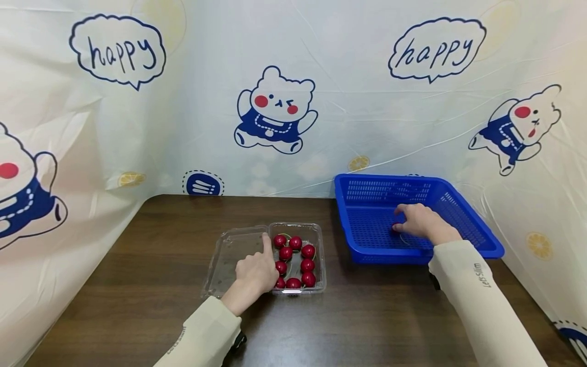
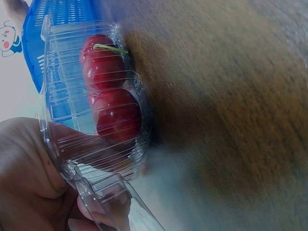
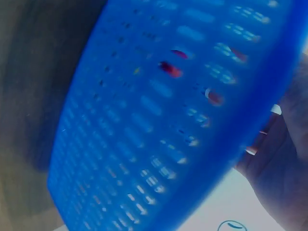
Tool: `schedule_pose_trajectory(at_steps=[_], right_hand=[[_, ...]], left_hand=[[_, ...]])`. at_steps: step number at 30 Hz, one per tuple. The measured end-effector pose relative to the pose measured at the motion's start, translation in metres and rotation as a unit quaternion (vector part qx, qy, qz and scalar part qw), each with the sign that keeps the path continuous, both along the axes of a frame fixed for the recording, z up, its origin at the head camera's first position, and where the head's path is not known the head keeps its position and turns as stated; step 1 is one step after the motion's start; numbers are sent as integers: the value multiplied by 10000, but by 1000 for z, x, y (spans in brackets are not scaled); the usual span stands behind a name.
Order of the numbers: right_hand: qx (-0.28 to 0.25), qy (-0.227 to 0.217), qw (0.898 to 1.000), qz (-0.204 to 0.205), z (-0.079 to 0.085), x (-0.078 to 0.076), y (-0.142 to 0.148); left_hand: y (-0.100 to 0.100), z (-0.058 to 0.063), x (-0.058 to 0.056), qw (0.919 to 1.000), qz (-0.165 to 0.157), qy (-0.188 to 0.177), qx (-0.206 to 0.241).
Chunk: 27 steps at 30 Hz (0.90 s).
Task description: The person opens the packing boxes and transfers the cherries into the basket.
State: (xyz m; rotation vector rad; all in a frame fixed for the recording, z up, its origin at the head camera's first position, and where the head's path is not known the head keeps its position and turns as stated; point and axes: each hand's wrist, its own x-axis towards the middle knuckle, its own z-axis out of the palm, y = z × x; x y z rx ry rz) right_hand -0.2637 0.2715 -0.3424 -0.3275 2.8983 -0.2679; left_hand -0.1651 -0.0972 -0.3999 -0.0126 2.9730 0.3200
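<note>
A clear plastic clamshell box [image 1: 323, 265] lies on the table with its lid [image 1: 224, 260] folded open to the left. Several red cherries [image 1: 295, 243] fill much of it, some with green stems. My left hand [image 1: 258, 270] holds the box at the hinge side, index finger stretched along the hinge. The left wrist view shows fingers on both sides of the clear wall. Inside a blue plastic basket [image 1: 380, 255], my right hand [image 1: 419, 221] pinches a cherry [image 1: 395, 227] with a thin stem. The basket's slotted wall mostly blocks that cherry in the right wrist view.
The basket stands at the right on the dark wooden table [image 1: 160, 255], to the right of the box. A cloth printed with bears [image 1: 275, 112] hangs behind the table and along both sides.
</note>
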Motion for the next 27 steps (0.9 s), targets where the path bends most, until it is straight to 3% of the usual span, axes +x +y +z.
schedule_pose_trajectory(at_steps=[27], right_hand=[[-597,930,9903,847,29,2,-55]], left_hand=[[0,1,-1,10000,5,-7,31]])
